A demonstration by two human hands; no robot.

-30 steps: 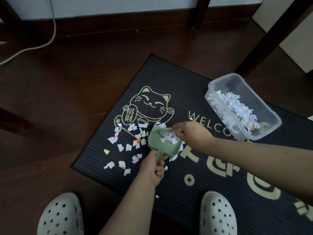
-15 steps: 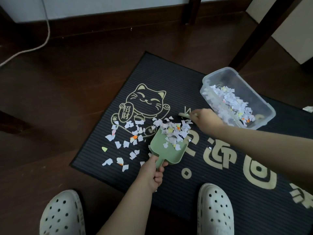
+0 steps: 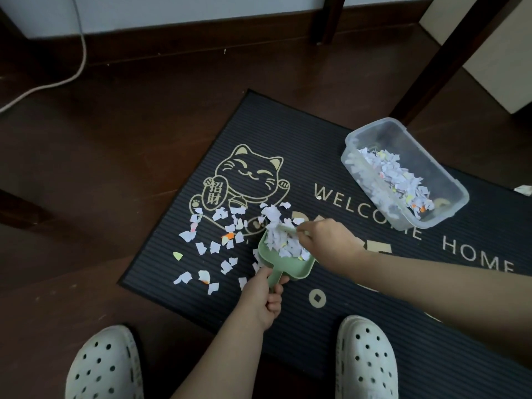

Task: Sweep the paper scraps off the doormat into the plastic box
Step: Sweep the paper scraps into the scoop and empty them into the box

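1. Nearest you are your white shoes: the left clog [image 3: 105,367] stands on the wooden floor [image 3: 115,139], the right clog [image 3: 365,358] on the doormat [image 3: 403,326].
2. Your left hand [image 3: 260,300] has its fingers curled tight round the handle of the green dustpan [image 3: 296,269]. From that grip the pan reaches toward 1 o'clock and rests on the mat.
3. A heap of paper scraps [image 3: 283,243] fills the pan's mouth, at 12 o'clock of your grip.
4. Your right hand [image 3: 328,243], at 3 o'clock of the heap, pinches a small pale brush [image 3: 293,230] whose end touches the heap.
5. Loose scraps [image 3: 214,246] lie on the mat from 9 to 11 o'clock of the pan.
6. The plastic box [image 3: 383,131], partly filled with scraps, sits on the mat at 2 o'clock of your right hand, well apart from it.
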